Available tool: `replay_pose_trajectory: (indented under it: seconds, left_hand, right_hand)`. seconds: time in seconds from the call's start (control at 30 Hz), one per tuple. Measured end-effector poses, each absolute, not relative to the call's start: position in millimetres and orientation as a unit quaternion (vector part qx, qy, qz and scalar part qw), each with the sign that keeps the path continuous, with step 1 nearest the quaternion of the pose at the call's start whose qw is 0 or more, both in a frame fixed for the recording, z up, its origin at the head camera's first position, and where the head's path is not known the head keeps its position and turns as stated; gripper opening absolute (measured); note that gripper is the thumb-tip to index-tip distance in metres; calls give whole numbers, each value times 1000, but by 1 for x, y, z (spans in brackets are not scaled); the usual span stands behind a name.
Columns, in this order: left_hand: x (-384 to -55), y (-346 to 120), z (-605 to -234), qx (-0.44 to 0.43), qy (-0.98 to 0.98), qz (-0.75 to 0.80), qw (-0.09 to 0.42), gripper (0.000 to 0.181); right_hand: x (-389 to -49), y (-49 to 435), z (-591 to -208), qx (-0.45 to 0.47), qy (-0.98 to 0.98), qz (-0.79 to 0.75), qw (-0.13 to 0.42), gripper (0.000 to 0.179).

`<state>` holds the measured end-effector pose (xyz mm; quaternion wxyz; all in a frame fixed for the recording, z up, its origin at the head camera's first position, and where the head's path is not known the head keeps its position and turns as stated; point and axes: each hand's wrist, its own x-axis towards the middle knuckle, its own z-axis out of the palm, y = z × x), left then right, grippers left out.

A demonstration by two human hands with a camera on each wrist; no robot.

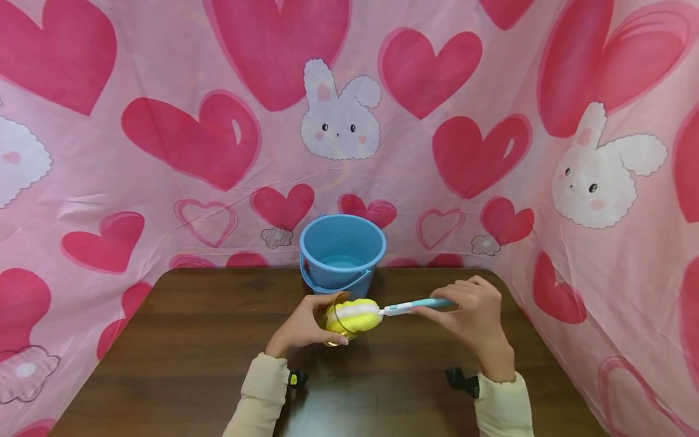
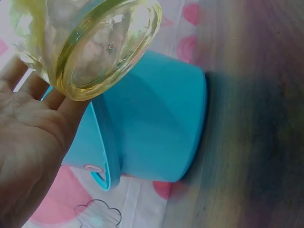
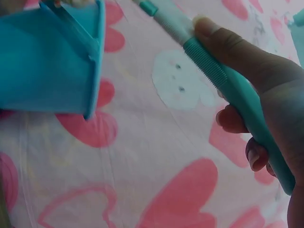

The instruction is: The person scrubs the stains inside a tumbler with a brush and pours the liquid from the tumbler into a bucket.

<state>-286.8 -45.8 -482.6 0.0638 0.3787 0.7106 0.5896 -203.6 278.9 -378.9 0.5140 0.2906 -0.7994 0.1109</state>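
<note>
My left hand [image 1: 303, 325] holds an amber see-through glass [image 1: 330, 341] tilted on its side, mouth turned to the right. In the left wrist view the thick round base of the glass [image 2: 111, 47] faces the camera. A sponge bottle brush with a yellow and white head [image 1: 357, 314] reaches partway into the glass. Its teal and white handle [image 1: 417, 305] is gripped by my right hand [image 1: 472, 312]. The right wrist view shows the thumb and curled fingers around the ribbed teal handle [image 3: 237, 90].
Just behind the hands a blue bucket [image 1: 343, 243] stands at the back of the brown wooden table [image 1: 191, 340], its handle hanging down in front. A pink cloth with hearts and rabbits [image 1: 338, 176] hangs behind the table and along both sides.
</note>
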Motion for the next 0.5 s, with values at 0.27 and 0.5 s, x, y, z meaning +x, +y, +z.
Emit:
replay_pose_trajectory:
  seconds: [0.27, 0.5]
  left_hand:
    - [-285, -45, -479, 388, 706, 590, 59, 82]
    - [-282, -39, -478, 394, 717, 572, 60, 78]
  right_hand:
    - [-207, 276, -381, 295, -791, 122, 522, 59]
    - [-210, 263, -388, 306, -807, 114, 491, 48]
